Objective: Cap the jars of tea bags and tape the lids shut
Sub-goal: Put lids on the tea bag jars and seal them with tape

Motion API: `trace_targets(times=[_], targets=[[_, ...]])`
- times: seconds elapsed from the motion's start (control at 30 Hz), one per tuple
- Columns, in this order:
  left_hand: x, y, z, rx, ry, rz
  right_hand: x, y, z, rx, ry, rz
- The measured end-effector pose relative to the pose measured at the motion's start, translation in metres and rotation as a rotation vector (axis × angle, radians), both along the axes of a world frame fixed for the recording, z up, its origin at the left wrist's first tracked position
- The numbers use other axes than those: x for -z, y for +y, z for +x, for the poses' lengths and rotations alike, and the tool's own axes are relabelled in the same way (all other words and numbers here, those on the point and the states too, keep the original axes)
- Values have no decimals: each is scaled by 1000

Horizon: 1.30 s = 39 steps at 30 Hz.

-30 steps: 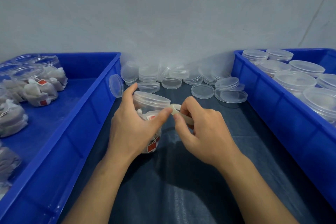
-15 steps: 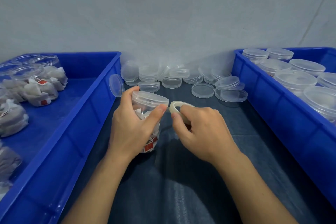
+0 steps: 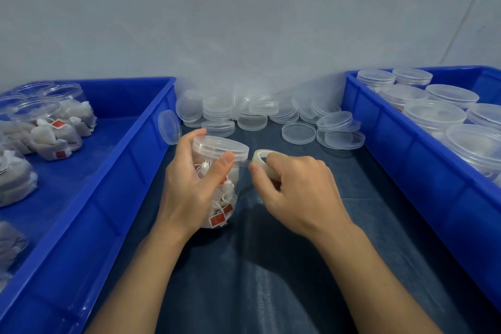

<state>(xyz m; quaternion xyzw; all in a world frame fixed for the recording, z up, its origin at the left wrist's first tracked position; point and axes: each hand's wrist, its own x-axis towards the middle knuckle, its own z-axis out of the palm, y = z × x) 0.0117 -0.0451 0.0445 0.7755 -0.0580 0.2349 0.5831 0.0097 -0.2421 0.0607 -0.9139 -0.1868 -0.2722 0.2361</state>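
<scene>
While gripping: left hand (image 3: 189,187) jar (image 3: 221,171), right hand (image 3: 295,190) tape roll (image 3: 261,163).

Left hand (image 3: 189,187) and right hand (image 3: 295,192) both curled, gripping.

Two blue plastic bins are sitting on a dark blue cloth (image 3: 271,279) covering the bench: the left bin (image 3: 113,192), the right bin (image 3: 423,171). A pale grey wall (image 3: 244,22) is standing behind.
</scene>
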Motion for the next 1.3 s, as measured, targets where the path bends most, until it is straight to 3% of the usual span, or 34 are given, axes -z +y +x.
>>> trace_targets(times=[0.97,1.3], targets=[[-2,-4,-3,43,26,15,4,0,1,37,10,16],[-9,-8,-4,-101,25,267,2,-2,-2,31,-7,16]])
